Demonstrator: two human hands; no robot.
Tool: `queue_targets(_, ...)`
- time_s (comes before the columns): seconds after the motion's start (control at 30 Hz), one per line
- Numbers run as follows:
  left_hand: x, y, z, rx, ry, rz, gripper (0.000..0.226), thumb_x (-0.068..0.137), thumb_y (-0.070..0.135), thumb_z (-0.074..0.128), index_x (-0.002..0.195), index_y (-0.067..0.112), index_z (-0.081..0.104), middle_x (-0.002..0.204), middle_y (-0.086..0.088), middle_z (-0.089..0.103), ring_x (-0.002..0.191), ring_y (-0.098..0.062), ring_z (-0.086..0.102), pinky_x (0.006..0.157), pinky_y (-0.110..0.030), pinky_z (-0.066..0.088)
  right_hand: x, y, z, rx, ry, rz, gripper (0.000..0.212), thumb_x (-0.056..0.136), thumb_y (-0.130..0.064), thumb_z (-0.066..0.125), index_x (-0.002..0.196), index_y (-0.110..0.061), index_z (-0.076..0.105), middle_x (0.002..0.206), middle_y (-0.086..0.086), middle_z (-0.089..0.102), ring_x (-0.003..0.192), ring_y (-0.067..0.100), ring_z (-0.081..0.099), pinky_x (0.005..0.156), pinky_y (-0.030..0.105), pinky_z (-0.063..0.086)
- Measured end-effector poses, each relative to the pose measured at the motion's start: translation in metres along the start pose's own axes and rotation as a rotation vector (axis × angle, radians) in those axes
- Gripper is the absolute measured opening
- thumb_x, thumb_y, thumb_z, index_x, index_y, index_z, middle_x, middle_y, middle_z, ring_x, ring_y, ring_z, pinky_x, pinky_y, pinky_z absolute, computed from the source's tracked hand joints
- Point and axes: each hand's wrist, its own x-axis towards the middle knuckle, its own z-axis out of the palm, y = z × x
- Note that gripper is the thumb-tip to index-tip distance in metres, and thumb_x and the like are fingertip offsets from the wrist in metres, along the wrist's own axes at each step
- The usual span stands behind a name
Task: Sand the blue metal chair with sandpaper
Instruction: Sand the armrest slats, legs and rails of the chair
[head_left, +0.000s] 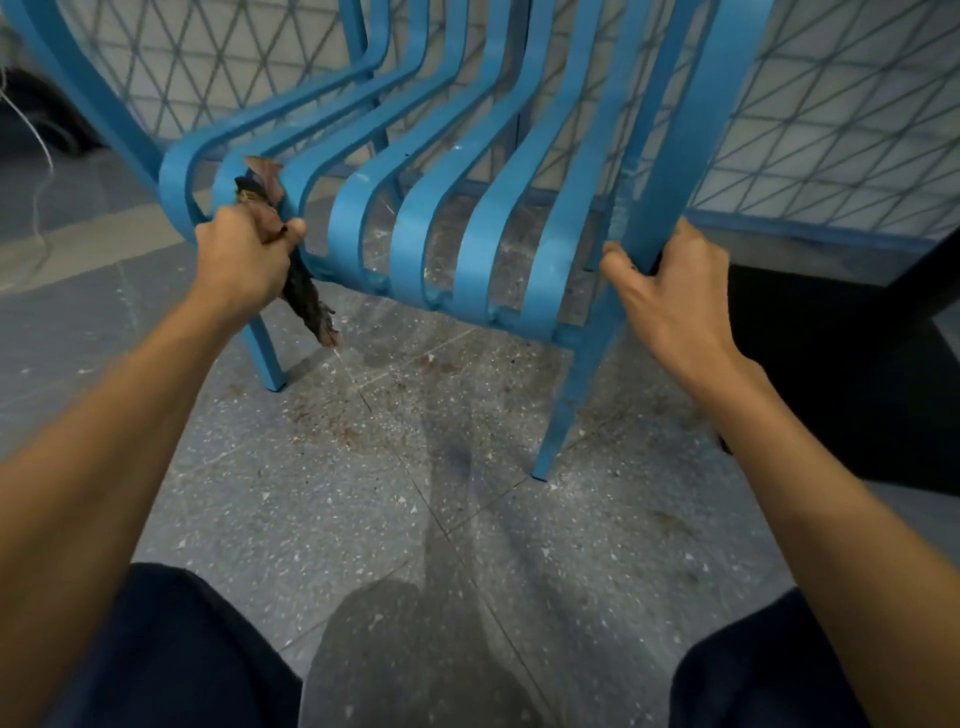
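The blue metal chair stands in front of me on the floor, its curved seat slats facing me. My left hand grips a worn strip of brown sandpaper wrapped around the second slat from the left at the seat's front curve. One end of the strip sticks up above my fist and the other hangs below it. My right hand grips the chair's right armrest bar near its front lower end.
The speckled grey floor carries reddish-brown dust under the chair. A blue wire-mesh panel stands behind the chair. A dark object sits on the floor at right. My dark-clothed knees show at the bottom.
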Motion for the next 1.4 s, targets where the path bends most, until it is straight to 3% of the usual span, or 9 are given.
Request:
queue_targets(0.2, -0.018, -0.004, 0.001, 0.055, -0.006, 0.044, 0.037, 0.092, 0.036, 0.057, 0.073, 0.004, 0.055, 0.083, -0.017, 0.056, 0.101, -0.039, 0.053, 0.085, -0.041, 0.042, -0.009, 0.009, -0.018, -0.007, 0.006, -0.001, 0.026, 0.086, -0.022, 0.058, 0.082, 0.003, 0.057, 0.079, 0.020, 0.062, 0.073, 0.030, 0.057, 0.057, 0.026, 0.037)
queue_targets(0.33, -0.015, -0.001, -0.004, 0.087, -0.015, 0.015, 0.039, 0.091, 0.036, 0.058, 0.074, 0.002, 0.056, 0.080, -0.014, 0.053, 0.098, -0.033, 0.052, 0.080, -0.036, 0.039, -0.011, 0.006, -0.016, 0.010, 0.019, -0.013, 0.026, 0.087, -0.023, 0.057, 0.084, 0.002, 0.056, 0.079, 0.019, 0.061, 0.072, 0.028, 0.057, 0.056, 0.024, 0.036)
queue_targets(0.5, 0.000, -0.010, -0.011, 0.070, -0.014, -0.029, 0.033, 0.093, 0.033, 0.057, 0.080, 0.002, 0.057, 0.094, -0.021, 0.058, 0.109, -0.040, 0.050, 0.094, -0.044, 0.044, -0.016, -0.014, -0.003, 0.034, 0.010, -0.037, 0.020, 0.086, -0.023, 0.060, 0.080, -0.006, 0.051, 0.074, 0.012, 0.055, 0.063, 0.016, 0.046, 0.053, 0.013, 0.031)
queue_targets(0.77, 0.001, -0.016, -0.043, 0.166, 0.026, -0.145, 0.032, 0.098, 0.014, 0.044, 0.119, -0.009, 0.052, 0.124, -0.033, 0.050, 0.117, -0.044, 0.047, 0.097, -0.043, 0.037, -0.043, -0.060, 0.038, 0.007, -0.166, -0.243, 0.036, 0.090, -0.041, 0.057, 0.104, -0.008, 0.053, 0.095, 0.005, 0.059, 0.082, 0.023, 0.057, 0.069, 0.036, 0.047)
queue_targets(0.87, -0.026, -0.025, -0.047, 0.033, 0.065, -0.175, 0.027, 0.097, 0.018, 0.043, 0.106, -0.004, 0.056, 0.101, -0.025, 0.054, 0.099, -0.034, 0.053, 0.077, -0.036, 0.036, -0.041, -0.062, 0.035, 0.007, -0.186, -0.252, 0.043, 0.090, -0.047, 0.057, 0.109, -0.009, 0.053, 0.101, 0.006, 0.060, 0.088, 0.024, 0.059, 0.072, 0.037, 0.049)
queue_targets(1.03, -0.087, -0.027, -0.033, -0.450, 0.061, -0.463, 0.019, 0.091, 0.032, 0.050, 0.101, 0.018, 0.059, 0.102, -0.009, 0.062, 0.103, -0.029, 0.060, 0.091, -0.054, 0.049, -0.034, -0.064, 0.027, 0.011, -0.309, -0.252, 0.043, 0.086, -0.050, 0.061, 0.105, -0.013, 0.055, 0.089, -0.001, 0.060, 0.076, 0.015, 0.056, 0.064, 0.027, 0.043)
queue_targets(1.13, -0.142, 0.001, -0.011, -0.614, -0.170, -0.589, 0.012, 0.100, 0.022, 0.045, 0.100, 0.016, 0.055, 0.103, -0.009, 0.062, 0.102, -0.030, 0.059, 0.090, -0.049, 0.049, -0.030, -0.050, 0.009, -0.172, -0.682, -0.106, 0.037, 0.083, -0.049, 0.064, 0.095, -0.013, 0.060, 0.082, -0.004, 0.060, 0.068, 0.008, 0.055, 0.058, 0.021, 0.040)
queue_targets(1.23, -0.172, 0.015, 0.004, -0.655, -0.484, -0.712, 0.022, 0.099, 0.023, 0.046, 0.107, 0.007, 0.058, 0.100, -0.012, 0.068, 0.089, -0.025, 0.064, 0.080, -0.041, 0.053, -0.053, -0.027, -0.008, -0.229, -1.098, 0.184, 0.047, 0.084, -0.054, 0.057, 0.093, -0.009, 0.067, 0.084, 0.000, 0.068, 0.073, 0.016, 0.065, 0.067, 0.031, 0.053)
queue_targets(1.4, -0.205, 0.038, 0.016, -0.789, -0.913, -0.555, 0.035, 0.091, 0.004, 0.056, 0.121, -0.011, 0.049, 0.116, -0.025, 0.062, 0.107, -0.030, 0.062, 0.092, -0.038, 0.050, -0.118, -0.025, 0.012, 0.432, -0.909, 0.879, 0.035, 0.088, -0.059, 0.046, 0.115, -0.037, 0.055, 0.119, -0.007, 0.057, 0.107, 0.023, 0.058, 0.083, 0.043, 0.051)
